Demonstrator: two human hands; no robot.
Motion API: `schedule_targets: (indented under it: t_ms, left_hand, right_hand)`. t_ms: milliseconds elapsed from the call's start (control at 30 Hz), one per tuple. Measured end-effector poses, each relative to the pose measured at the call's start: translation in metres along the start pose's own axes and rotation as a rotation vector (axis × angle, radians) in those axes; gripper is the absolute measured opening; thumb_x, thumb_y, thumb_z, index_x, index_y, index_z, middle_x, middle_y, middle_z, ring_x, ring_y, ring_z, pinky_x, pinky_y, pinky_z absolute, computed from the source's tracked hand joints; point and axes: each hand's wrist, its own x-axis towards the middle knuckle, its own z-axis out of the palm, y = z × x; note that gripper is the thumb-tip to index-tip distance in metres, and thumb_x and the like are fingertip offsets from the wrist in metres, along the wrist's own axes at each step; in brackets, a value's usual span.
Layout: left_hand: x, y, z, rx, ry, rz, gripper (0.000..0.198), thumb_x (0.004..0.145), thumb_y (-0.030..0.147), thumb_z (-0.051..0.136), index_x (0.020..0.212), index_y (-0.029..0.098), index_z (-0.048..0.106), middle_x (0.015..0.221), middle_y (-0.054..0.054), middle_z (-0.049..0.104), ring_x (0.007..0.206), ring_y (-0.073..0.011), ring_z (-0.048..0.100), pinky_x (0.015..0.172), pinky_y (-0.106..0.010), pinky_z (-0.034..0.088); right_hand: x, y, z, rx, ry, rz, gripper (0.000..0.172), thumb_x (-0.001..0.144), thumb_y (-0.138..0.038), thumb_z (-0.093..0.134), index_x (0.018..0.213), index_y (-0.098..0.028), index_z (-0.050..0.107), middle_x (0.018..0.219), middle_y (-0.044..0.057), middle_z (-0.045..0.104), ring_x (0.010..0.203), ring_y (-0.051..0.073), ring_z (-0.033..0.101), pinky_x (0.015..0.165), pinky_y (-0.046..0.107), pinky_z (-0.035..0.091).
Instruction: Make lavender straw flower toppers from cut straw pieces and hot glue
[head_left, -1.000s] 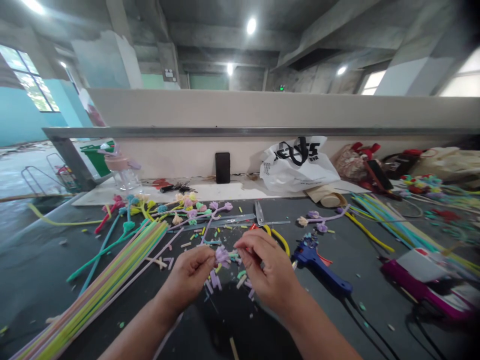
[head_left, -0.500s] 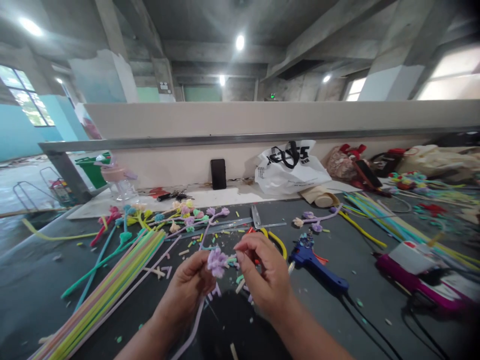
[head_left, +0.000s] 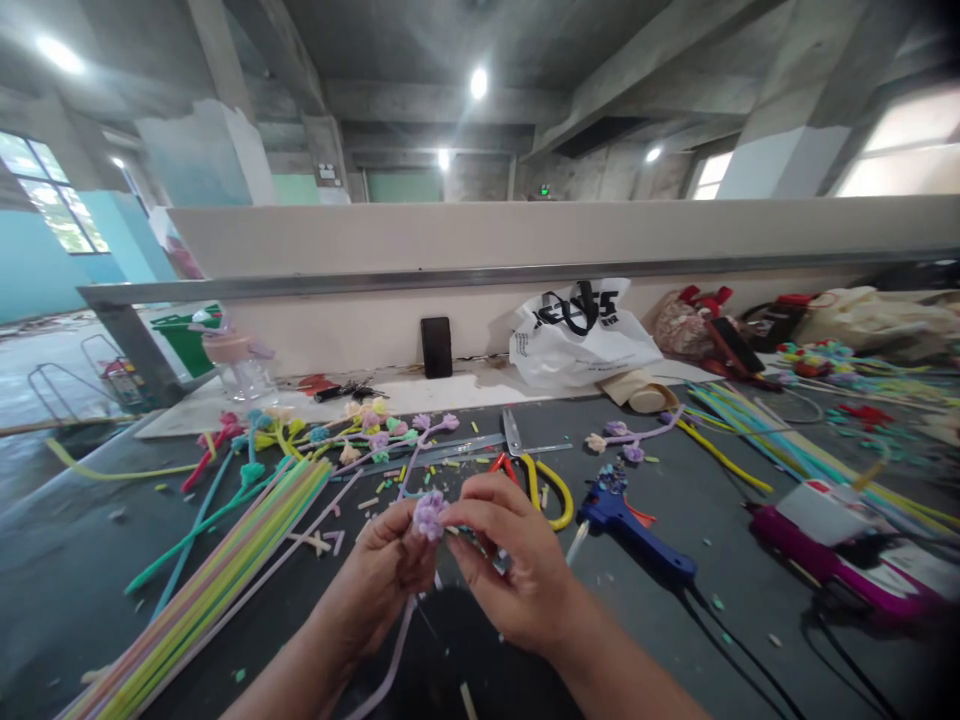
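My left hand (head_left: 382, 575) is closed around a purple straw flower (head_left: 430, 514), whose pale purple stem runs down below my wrist. My right hand (head_left: 504, 565) pinches at the flower head from the right, fingers pressed together on its petals. Both hands hover just above the dark table (head_left: 67, 580). Short cut straw pieces (head_left: 330, 541) lie scattered under and around them. Yellow-handled scissors (head_left: 541, 480) lie just beyond my right hand.
A bundle of long coloured straws (head_left: 225, 560) lies at the left, finished straw flowers (head_left: 352, 425) behind it. A blue glue gun (head_left: 637, 535) with cord, a purple glue gun (head_left: 825, 560), a metal ruler (head_left: 450, 450), a white bag (head_left: 581, 335) and a black phone (head_left: 436, 347) are around.
Both hands came closer together and slightly nearer me. The flower now sits upright between the fingertips, and my right hand has closed onto its head.
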Motion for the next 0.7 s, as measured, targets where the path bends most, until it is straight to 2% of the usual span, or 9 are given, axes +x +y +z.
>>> schedule_targets:
  t_ms: [267, 533, 700]
  left_hand:
    - [-0.0016, 0.0002, 0.0041, 0.038, -0.004, 0.001, 0.028, 0.068, 0.04, 0.07, 0.069, 0.016, 0.057, 0.049, 0.009, 0.026, 0.044, -0.0044, 0.017, 0.044, -0.019, 0.015]
    - [-0.0012, 0.0004, 0.0039, 0.067, -0.003, 0.011, 0.027, 0.065, 0.039, 0.072, 0.068, 0.015, 0.059, 0.05, 0.008, 0.03, 0.046, -0.0046, 0.021, 0.046, -0.02, 0.018]
    - [-0.0023, 0.0032, 0.0022, 0.001, 0.007, -0.016, 0.03, 0.062, 0.04, 0.075, 0.07, 0.016, 0.059, 0.05, 0.009, 0.03, 0.045, -0.0036, 0.02, 0.044, -0.018, 0.018]
  right_hand:
    - [0.0025, 0.0023, -0.0006, -0.136, -0.012, -0.036, 0.023, 0.08, -0.011, 0.053, 0.099, -0.023, 0.057, 0.092, 0.005, 0.055, 0.087, 0.017, 0.054, 0.076, 0.031, 0.048]
    - [-0.0001, 0.0043, 0.0018, -0.136, -0.017, 0.005, 0.015, 0.078, -0.008, 0.052, 0.087, -0.021, 0.054, 0.084, 0.004, 0.056, 0.088, 0.018, 0.053, 0.076, 0.031, 0.047]
    - [-0.0005, 0.0007, 0.0013, -0.052, -0.005, 0.081, 0.019, 0.077, -0.011, 0.053, 0.094, -0.021, 0.053, 0.095, 0.006, 0.054, 0.077, 0.016, 0.053, 0.062, 0.026, 0.047]
